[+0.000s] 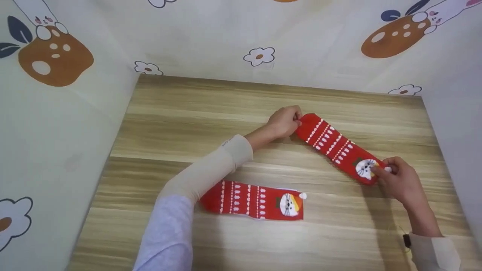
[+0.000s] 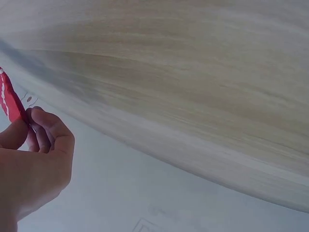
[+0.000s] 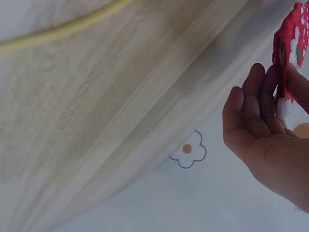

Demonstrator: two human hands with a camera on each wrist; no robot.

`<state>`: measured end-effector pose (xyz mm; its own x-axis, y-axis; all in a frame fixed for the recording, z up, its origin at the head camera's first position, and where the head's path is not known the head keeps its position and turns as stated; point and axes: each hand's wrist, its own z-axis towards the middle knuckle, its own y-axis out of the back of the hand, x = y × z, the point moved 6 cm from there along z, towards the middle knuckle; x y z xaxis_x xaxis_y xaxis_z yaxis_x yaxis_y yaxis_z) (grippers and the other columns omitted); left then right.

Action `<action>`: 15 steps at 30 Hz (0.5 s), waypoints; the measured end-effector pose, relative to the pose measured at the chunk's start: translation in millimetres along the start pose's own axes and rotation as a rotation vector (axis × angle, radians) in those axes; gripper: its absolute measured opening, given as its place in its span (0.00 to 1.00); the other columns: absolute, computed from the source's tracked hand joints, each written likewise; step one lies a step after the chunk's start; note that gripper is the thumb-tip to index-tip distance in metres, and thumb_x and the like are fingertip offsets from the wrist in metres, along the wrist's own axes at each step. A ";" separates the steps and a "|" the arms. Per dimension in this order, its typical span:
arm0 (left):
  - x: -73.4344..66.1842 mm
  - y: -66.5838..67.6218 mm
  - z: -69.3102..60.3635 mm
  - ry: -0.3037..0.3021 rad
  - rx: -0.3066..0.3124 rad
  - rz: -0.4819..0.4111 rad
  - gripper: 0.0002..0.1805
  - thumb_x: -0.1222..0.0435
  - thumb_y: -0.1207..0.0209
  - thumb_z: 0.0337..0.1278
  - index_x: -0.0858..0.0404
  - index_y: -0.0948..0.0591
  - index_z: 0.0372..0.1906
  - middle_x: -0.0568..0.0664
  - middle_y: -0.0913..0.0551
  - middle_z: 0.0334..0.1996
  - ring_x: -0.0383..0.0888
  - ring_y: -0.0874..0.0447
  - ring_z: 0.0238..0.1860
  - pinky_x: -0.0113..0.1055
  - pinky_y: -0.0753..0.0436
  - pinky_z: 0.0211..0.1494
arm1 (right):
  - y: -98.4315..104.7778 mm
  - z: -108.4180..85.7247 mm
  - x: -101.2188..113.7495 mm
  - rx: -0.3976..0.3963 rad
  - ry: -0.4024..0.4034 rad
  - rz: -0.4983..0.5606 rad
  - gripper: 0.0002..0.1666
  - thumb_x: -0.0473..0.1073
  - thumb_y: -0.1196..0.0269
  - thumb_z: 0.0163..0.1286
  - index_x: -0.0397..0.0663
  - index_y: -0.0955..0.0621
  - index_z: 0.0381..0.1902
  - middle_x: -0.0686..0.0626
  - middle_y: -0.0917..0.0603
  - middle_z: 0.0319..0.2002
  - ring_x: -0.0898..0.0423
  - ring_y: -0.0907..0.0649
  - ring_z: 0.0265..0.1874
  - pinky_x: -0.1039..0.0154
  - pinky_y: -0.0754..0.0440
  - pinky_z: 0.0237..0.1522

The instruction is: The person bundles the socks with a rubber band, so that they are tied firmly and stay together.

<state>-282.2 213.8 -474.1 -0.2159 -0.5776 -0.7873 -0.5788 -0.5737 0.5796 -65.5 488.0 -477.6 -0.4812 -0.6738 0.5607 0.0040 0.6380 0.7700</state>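
A red sock [image 1: 331, 145] with white patterned rows and a cat face stretches slantwise between both hands. The left hand [image 1: 286, 121] pinches its rounded toe end; in the left wrist view, thumb and fingers grip a red corner [image 2: 12, 104]. At the cuff, beside the cat face, the right hand [image 1: 401, 178] pinches the other end. The right wrist view shows that cuff [image 3: 285, 58] between thumb and fingers, with a white pompom [image 3: 284, 107] below. A second, matching sock [image 1: 252, 201] lies flat on the table, its toe end partly hidden by the left sleeve.
The wood-grain table [image 1: 169, 113] is bordered by pale walls printed with flowers and orange fruit. A yellow cord [image 3: 67, 31] crosses the upper left of the right wrist view. The left forearm [image 1: 203, 177] reaches over the lying sock's toe end.
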 end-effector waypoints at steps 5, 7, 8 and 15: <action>0.5 8.6 -11.6 -0.044 -0.027 -0.002 0.03 0.68 0.42 0.71 0.62 0.20 0.45 0.50 0.16 0.42 0.42 0.22 0.42 0.29 0.25 0.43 | 1.0 -7.8 9.2 -0.037 0.043 -0.003 0.32 0.60 0.39 0.76 0.37 0.27 0.58 0.42 0.19 0.41 0.57 0.24 0.37 0.69 0.24 0.30; 0.5 12.2 -16.5 -0.061 -0.041 -0.008 0.03 0.69 0.41 0.70 0.62 0.19 0.44 0.50 0.16 0.40 0.42 0.22 0.40 0.28 0.26 0.43 | 1.0 -10.3 11.2 -0.041 0.052 0.007 0.31 0.60 0.39 0.76 0.38 0.27 0.58 0.43 0.18 0.39 0.59 0.24 0.35 0.68 0.24 0.30; 0.9 13.7 -19.1 -0.068 -0.044 -0.016 0.03 0.69 0.41 0.69 0.62 0.19 0.44 0.50 0.16 0.39 0.42 0.23 0.40 0.28 0.26 0.42 | 0.5 -11.4 11.8 -0.042 0.054 0.011 0.31 0.60 0.39 0.76 0.38 0.27 0.58 0.44 0.18 0.39 0.60 0.25 0.35 0.68 0.24 0.30; 4.7 24.3 -37.0 -0.100 -0.051 -0.073 0.03 0.69 0.41 0.70 0.64 0.19 0.44 0.51 0.17 0.39 0.42 0.22 0.40 0.28 0.24 0.43 | -3.0 -19.3 17.2 -0.056 0.061 0.058 0.28 0.58 0.39 0.76 0.41 0.27 0.58 0.51 0.17 0.36 0.61 0.25 0.34 0.67 0.26 0.29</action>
<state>-268.2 175.7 -455.9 -0.2540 -0.4740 -0.8431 -0.5553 -0.6422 0.5284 -56.9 467.4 -464.4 -0.4241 -0.6587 0.6215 0.0801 0.6563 0.7503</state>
